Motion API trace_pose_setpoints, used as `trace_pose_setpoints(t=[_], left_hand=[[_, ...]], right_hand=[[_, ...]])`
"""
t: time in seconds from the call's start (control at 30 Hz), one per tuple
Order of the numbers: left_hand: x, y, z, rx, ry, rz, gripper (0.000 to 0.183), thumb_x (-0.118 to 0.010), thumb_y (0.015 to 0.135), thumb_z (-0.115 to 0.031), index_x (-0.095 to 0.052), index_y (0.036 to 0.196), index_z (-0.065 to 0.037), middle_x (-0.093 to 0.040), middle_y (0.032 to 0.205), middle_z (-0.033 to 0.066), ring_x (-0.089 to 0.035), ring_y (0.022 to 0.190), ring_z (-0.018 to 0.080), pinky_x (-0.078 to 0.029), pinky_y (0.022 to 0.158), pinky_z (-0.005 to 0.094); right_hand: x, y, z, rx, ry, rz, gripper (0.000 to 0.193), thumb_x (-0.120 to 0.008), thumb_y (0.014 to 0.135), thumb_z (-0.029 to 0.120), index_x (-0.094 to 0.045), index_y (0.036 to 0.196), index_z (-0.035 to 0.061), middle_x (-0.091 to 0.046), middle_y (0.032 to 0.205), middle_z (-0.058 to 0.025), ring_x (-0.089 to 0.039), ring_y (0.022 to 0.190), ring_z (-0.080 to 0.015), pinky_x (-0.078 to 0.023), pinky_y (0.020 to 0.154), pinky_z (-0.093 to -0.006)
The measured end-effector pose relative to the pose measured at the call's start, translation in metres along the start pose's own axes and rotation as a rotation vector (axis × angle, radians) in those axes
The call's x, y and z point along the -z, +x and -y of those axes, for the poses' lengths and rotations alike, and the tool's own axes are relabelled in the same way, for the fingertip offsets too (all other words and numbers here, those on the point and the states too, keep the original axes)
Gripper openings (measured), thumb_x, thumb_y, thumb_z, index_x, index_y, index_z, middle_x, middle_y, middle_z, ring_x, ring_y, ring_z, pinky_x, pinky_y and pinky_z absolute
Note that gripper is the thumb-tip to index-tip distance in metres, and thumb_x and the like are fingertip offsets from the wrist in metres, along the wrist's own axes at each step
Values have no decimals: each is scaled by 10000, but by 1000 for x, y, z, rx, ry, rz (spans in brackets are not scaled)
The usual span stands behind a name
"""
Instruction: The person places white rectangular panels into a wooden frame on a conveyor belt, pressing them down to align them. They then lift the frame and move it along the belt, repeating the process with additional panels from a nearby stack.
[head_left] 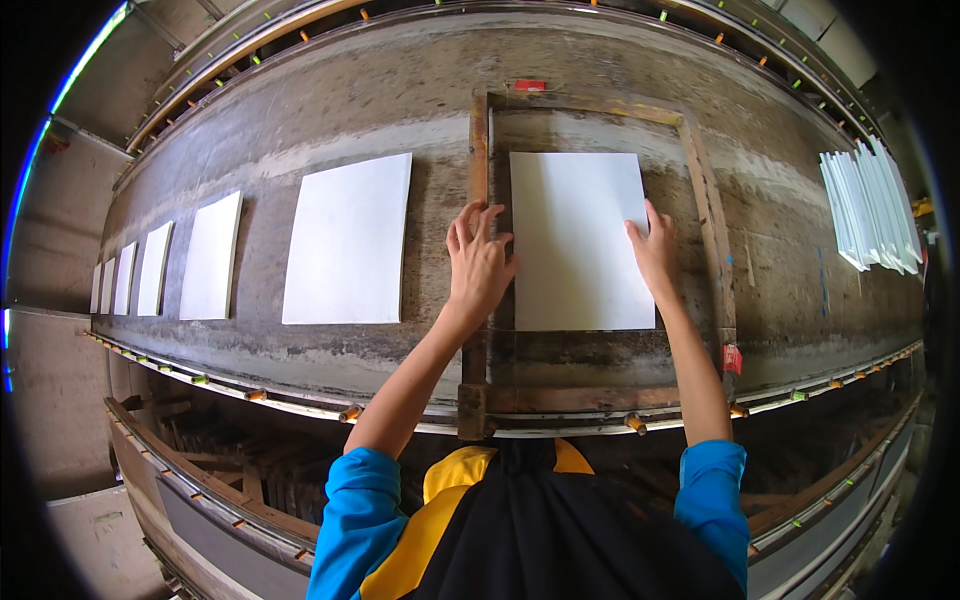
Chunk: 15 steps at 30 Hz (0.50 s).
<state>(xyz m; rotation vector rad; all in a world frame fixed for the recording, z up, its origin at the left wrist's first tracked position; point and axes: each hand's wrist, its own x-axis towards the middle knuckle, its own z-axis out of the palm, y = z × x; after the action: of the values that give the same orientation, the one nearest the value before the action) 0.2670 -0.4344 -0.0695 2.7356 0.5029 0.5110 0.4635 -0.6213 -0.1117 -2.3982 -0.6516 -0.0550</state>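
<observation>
A blank white rectangular panel [580,245] lies flat inside a worn wooden frame [704,195] on the long table. My right hand [656,245] grips the panel's right edge, its thumb on the top face and its fingers along the side. Over the frame's left bar, my left hand [480,260] is open with fingers apart and bent, the fingertips close to the panel's left edge. Whether those fingertips touch the panel, I cannot tell. Nothing shows in the left hand.
Leftward along the brown, stained table [440,300] lies a row of several similar white panels [347,240]. A bundle of white panels [872,208] stands at the far right. Red tags [733,358] sit by the frame. Metal rails with orange and green pegs [636,424] edge the table.
</observation>
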Motion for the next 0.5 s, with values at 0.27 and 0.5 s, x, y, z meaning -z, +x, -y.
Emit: trace_pose_setpoints(t=[0.27, 0.5], left_hand=[[0, -1, -1, -9, 18, -11, 258, -690, 640, -172, -661, 872, -63, -390, 1242, 46, -226, 1227, 291, -198, 991, 487], [1, -1, -2, -38, 21, -23, 226, -666, 650, -170, -658, 846, -58, -379, 1224, 75, -233, 1226, 293, -194, 983, 503]], right_hand=[[-9, -7, 3, 69, -131, -88, 479, -589, 790, 209, -450, 1192, -12, -389, 1071, -152, -352, 1020, -311, -323, 886, -413], [-12, -11, 6, 126, -168, -149, 449, -540, 820, 189, -429, 1186, -46, -387, 1083, -173, -365, 1011, -319, -338, 857, -431]])
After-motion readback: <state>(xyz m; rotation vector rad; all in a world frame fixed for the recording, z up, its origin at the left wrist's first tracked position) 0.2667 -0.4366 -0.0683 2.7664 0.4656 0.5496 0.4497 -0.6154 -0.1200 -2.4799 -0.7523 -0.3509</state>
